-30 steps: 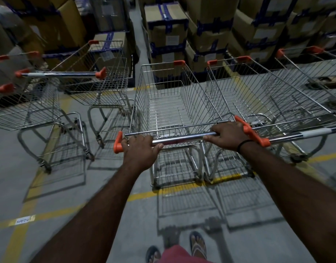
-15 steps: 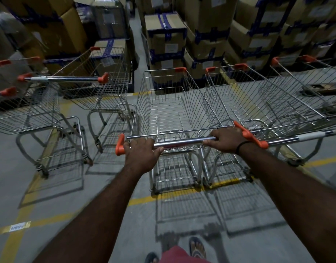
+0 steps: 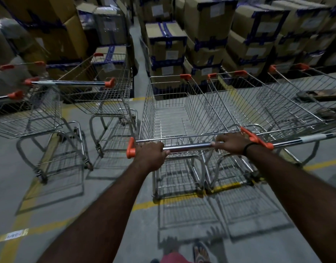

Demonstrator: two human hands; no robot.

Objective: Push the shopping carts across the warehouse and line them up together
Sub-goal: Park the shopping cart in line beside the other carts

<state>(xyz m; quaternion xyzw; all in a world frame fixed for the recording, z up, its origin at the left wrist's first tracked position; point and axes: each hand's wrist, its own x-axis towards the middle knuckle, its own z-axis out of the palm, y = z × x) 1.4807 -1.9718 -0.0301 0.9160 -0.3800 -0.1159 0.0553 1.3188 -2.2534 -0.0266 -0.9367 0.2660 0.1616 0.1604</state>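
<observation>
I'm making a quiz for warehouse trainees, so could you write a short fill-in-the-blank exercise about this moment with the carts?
1. Both hands, left hand and right hand, grip the cart's metal ____.
2. The end caps on that bar are coloured ____.
3. The pushed cart stands close beside another cart on its ____ side.
4. The stacked cardboard boxes ahead are bound with ____ tape.

Missing words: handle; orange; right; blue

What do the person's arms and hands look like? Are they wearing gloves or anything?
No gloves. Both hands are bare, and both forearms are bare too, with no sleeves in view. The left hand has nothing on it or on its wrist. The right hand has a thin black band around its wrist. No rings or watch can be made out in the dim light.
</observation>
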